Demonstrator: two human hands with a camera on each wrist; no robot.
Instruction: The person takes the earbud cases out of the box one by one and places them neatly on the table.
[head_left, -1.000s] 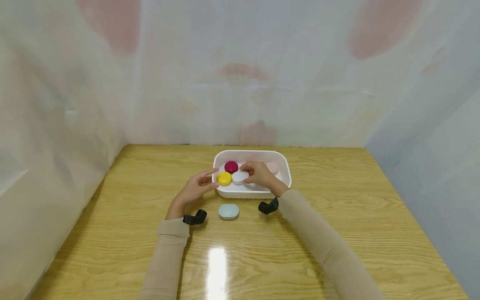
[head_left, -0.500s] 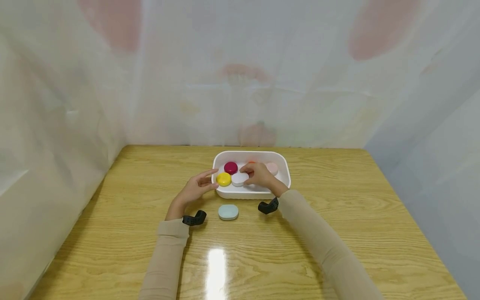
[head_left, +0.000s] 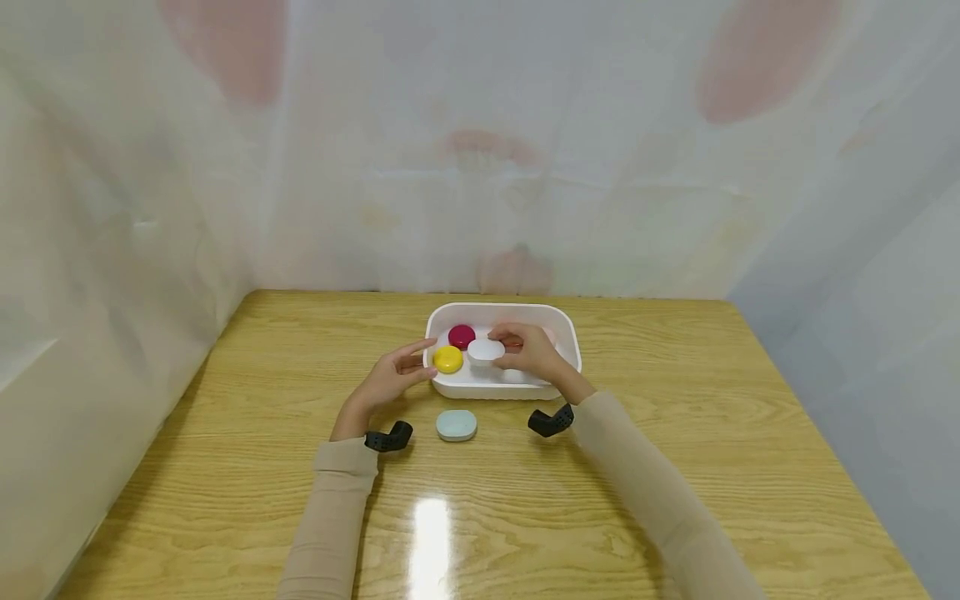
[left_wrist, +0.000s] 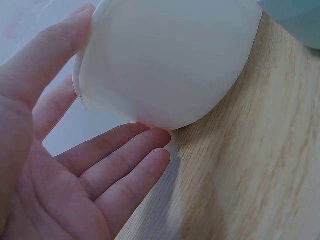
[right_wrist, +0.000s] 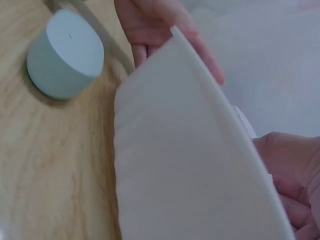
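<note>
A white plastic basket (head_left: 480,391) stands on the wooden table. My left hand (head_left: 386,379) is at its left end; in the left wrist view the thumb meets the rim and straight fingers touch the outer wall. Inside the basket, my right hand (head_left: 534,354) pinches a smooth white oval block (head_left: 485,350) between thumb and fingers. A round yellow piece (head_left: 448,359) and a round crimson piece (head_left: 461,337) lie left of it. Behind the right hand, a red-orange piece (head_left: 513,341) and a pale pink one are partly covered. The basket wall (right_wrist: 180,145) hides most of the grip in the right wrist view.
A pale green oval block (head_left: 456,425) lies on the table (head_left: 525,517) in front of the basket, between the two forearms. Black wrist mounts (head_left: 390,437) stick out near it. Pale sheeting (head_left: 480,167) hangs behind the table and along both sides.
The right hand has shifted slightly right and raised the white oval block off the basket floor. The left hand stays at the basket's left end.
</note>
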